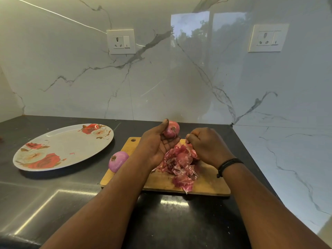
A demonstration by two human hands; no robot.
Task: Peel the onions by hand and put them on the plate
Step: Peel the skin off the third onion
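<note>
head view: the left hand cups an onion above the far edge of the cutting board, thumb over the top, its grip wrapped round the bulb. the right hand sits just beside it, fingers curled tight and seemingly pinching a thin thread of skin or root, though that bit is too small to be sure. a heap of torn skins covers the middle of the board. one peeled onion rests at the board's left edge, not yet plated. the flowered plate on the bench's left side carries no onion, so i'd say plating is all to come. dark glossy bench, marble wall with two sockets behind.
</note>
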